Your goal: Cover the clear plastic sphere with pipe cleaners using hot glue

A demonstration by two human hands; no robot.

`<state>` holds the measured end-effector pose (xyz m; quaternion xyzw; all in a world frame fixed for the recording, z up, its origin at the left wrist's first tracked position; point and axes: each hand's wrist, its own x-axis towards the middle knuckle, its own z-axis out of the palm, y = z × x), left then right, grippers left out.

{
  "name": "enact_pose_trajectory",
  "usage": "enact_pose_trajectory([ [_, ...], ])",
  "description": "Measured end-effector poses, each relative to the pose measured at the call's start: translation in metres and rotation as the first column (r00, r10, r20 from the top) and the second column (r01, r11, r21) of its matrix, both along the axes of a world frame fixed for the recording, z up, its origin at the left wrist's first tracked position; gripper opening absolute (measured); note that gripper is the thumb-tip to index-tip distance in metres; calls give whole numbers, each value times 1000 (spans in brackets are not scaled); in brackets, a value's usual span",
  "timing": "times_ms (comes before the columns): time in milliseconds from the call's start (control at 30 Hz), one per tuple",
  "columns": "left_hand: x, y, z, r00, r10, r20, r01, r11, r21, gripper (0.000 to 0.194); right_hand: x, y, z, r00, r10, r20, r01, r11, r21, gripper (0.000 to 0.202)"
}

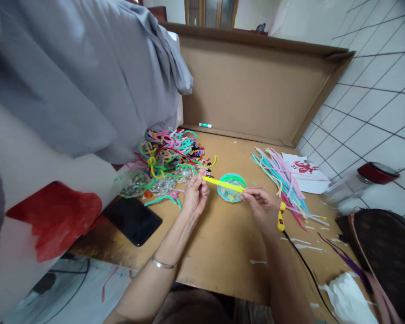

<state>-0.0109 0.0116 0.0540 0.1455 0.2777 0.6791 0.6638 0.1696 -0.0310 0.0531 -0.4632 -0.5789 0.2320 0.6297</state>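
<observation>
A yellow pipe cleaner [222, 183] is stretched between my two hands, slanting slightly down to the right. My left hand [195, 196] is closed on its left end, fingertips pinching it. The other end is pinched by my right hand [261, 202]. Just beyond and below the stretched strip is a small round clear dish with a green and turquoise rim [230, 177], resting on the table. Right beside my right hand lies a yellow glue gun [281, 220] with a black cord, partly hidden by that hand.
Tangled coloured pipe cleaners [172, 146] and clear round pieces [164, 184] lie at left, near a black phone or tablet [134, 220]. At right are straight pipe cleaners [276, 173], a glass bottle [347, 186] and a brown bag [388, 252]. Cardboard [256, 85] stands behind.
</observation>
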Motion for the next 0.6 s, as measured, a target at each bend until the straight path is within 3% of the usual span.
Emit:
enact_pose_trajectory([
  [133, 3, -3, 0, 999, -31, -9, 31, 999, 13, 33, -2, -1, 4, 994, -33, -102, 33, 999, -6, 12],
  [333, 5, -3, -1, 1000, -29, 7, 29, 1000, -3, 33, 1, 0, 3, 997, -23, -70, 21, 1000, -23, 12],
  [600, 2, 0, -1, 1000, -13, 1, 13, 999, -30, 28, 3, -2, -1, 987, -67, 146, 68, 998, 0, 12],
])
